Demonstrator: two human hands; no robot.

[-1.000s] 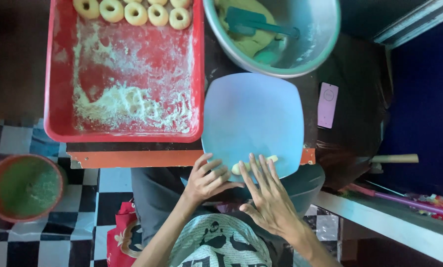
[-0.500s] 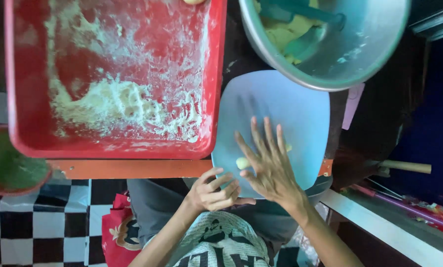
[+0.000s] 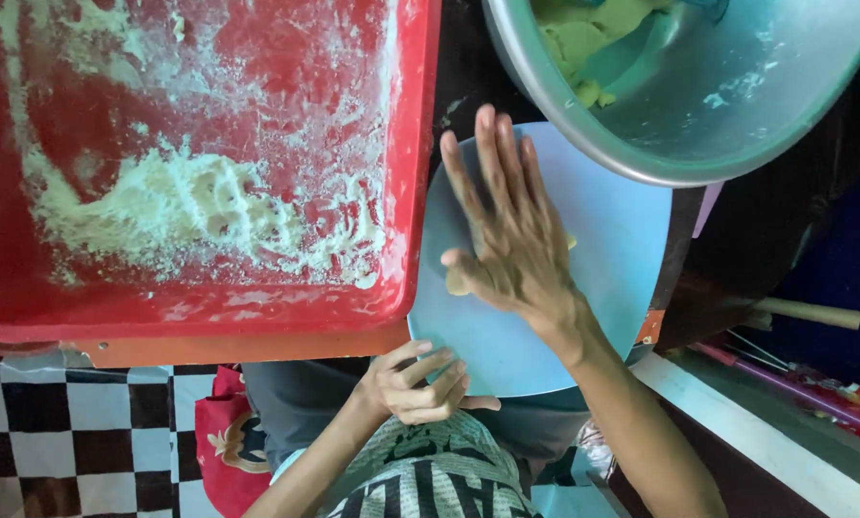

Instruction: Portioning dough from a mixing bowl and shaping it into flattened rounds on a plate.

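Observation:
My right hand (image 3: 506, 240) lies flat with fingers spread on a round light-blue board (image 3: 622, 259). It presses a thin roll of pale yellow dough (image 3: 456, 281), whose ends show on either side of the palm. My left hand (image 3: 418, 386) sits at the board's near edge, fingers curled over the rim and thumb below it. A metal bowl (image 3: 737, 125) with more yellow dough (image 3: 574, 43) stands just beyond the board, close to my right fingertips.
A large red tray (image 3: 406, 192) dusted with flour (image 3: 209, 211) fills the left and overlaps the board's left side. A wooden stick (image 3: 809, 312) lies at the right. Below are a black-and-white checkered floor (image 3: 75, 422) and a red bag (image 3: 223, 432).
My right hand has slid away from me across the board, rolling the dough under the palm. My left hand has drawn back to the board's near edge. The view has closed in.

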